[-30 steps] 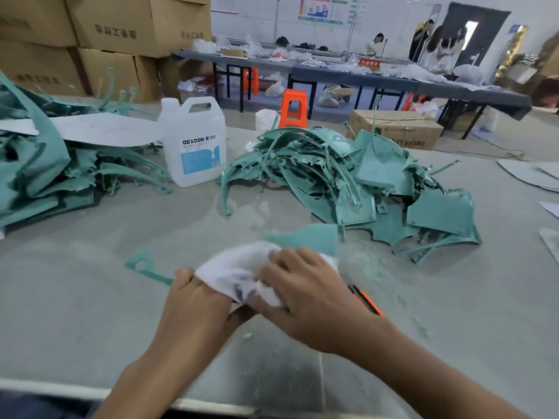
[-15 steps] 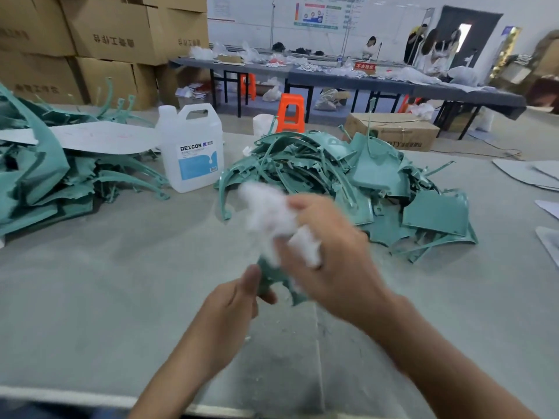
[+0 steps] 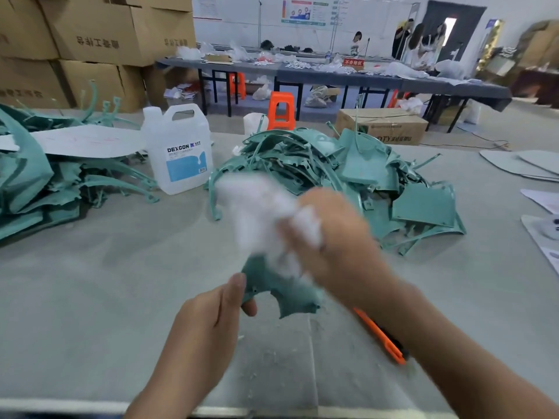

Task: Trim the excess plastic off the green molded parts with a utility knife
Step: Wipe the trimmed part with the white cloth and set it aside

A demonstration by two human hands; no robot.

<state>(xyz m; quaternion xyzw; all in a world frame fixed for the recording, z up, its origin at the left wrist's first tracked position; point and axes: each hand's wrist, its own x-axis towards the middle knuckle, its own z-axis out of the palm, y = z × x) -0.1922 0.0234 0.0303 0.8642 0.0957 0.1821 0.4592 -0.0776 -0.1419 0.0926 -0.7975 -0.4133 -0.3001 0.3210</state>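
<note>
My left hand pinches the lower edge of a small green molded part, held up above the grey table. My right hand grips a crumpled white cloth, blurred with motion, against the upper side of that part. An orange utility knife lies on the table under my right forearm, partly hidden by it. A big heap of green molded parts sits behind my hands, and another pile of green parts lies at the left.
A white DEXCON jug stands between the two piles. Grey card sheets lie at the right edge. Plastic shavings dot the table near me. Cardboard boxes, an orange stool, a long table and people are beyond.
The part and cloth have come up off the table, where both hands were pressing them. My right hand now rubs the cloth higher on the part; the knife shows again under my forearm.
</note>
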